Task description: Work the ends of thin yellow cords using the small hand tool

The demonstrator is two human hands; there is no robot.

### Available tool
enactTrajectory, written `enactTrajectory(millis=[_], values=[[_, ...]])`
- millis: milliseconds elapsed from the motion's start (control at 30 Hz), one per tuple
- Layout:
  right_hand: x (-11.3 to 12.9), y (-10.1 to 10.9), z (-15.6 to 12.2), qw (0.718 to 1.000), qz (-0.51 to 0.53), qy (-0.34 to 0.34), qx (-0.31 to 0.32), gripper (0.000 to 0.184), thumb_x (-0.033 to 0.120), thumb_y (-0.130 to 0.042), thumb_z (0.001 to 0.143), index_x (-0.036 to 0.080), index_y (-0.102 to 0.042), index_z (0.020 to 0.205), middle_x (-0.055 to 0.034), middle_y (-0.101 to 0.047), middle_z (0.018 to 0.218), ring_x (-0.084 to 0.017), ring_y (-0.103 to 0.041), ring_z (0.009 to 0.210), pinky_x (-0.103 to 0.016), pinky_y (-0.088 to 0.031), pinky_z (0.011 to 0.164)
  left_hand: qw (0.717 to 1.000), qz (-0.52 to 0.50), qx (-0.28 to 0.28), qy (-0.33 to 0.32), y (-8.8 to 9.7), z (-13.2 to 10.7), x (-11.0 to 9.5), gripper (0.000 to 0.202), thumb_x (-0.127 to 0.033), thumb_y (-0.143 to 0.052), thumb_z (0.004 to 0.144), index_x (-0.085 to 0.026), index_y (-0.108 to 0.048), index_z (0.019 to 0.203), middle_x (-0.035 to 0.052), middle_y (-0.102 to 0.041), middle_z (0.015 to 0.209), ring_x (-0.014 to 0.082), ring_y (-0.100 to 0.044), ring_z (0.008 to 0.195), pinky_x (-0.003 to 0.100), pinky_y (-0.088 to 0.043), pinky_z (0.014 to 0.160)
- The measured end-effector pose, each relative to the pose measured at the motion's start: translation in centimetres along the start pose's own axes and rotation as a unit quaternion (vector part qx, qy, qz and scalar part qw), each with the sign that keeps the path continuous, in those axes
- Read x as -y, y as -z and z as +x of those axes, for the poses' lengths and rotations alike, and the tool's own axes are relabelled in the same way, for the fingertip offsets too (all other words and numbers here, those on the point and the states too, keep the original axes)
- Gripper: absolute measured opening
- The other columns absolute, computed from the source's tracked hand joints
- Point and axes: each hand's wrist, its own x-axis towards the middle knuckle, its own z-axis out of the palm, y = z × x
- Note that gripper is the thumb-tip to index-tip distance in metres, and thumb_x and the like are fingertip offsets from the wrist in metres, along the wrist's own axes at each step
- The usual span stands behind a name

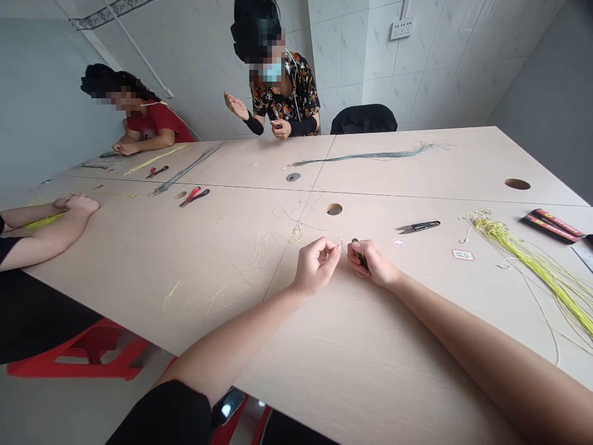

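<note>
Pinching a fine pale thread [340,241] between its fingertips, the left hand [315,266] sits just beside the right hand [373,262], whose fingers clench a small dark-handled tool [358,252]. A slip could drop the thread, hard to find on the pale laminate table [259,327], among black snips [417,227] and yellow-green cords [532,266].

Yellow-green cords [532,272]; blk/red pkg [551,225]; co-worker's blk floral shirt [285,93]
</note>
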Motion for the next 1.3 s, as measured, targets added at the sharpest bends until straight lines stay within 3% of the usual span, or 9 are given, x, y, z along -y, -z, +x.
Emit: enactTrajectory(millis=[233, 567, 1300], values=[[0.4, -0.8, 0.0, 0.997, -0.037, 0.061, -0.033, 0.026, 0.031, -0.036, 0.071, 0.021, -0.022, 0.051, 0.0034, -0.022, 0.046, -0.008, -0.02, 0.046, -0.026, -0.017, 0.045, 1.0, -0.003, 0.009, -0.011, -0.2, -0.2, -0.3, 0.03, -0.032, -0.056, 0.085, -0.016, -0.046, 0.062, -0.0048, -0.041, 0.053, 0.0051, -0.034, 0.047, 0.018, -0.028, 0.044], [0.4, -1.2, 0.1, 0.993, -0.092, 0.037, -0.068, 0.03, 0.035, -0.035, 0.075, 0.021, -0.018, 0.054, 0.0011, -0.019, 0.05, -0.011, -0.02, 0.051, -0.027, -0.019, 0.045, 1.0, 0.028, 0.011, 0.011, -0.3, -0.3, -0.4, 0.033, -0.038, -0.054, 0.085, -0.017, -0.048, 0.061, -0.0041, -0.042, 0.053, 0.0064, -0.035, 0.048, 0.02, -0.03, 0.046], [0.7, -1.2, 0.1, 0.993, -0.104, 0.032, -0.053, 0.031, 0.032, -0.034, 0.076, 0.02, -0.017, 0.054, 0.0013, -0.02, 0.051, -0.01, -0.02, 0.05, -0.027, -0.019, 0.046, 1.0, 0.02, 0.016, 0.016, -0.3, -0.3, 0.0, 0.031, -0.038, -0.054, 0.086, -0.017, -0.049, 0.064, -0.0039, -0.044, 0.055, 0.0065, -0.035, 0.049, 0.021, -0.029, 0.047]])
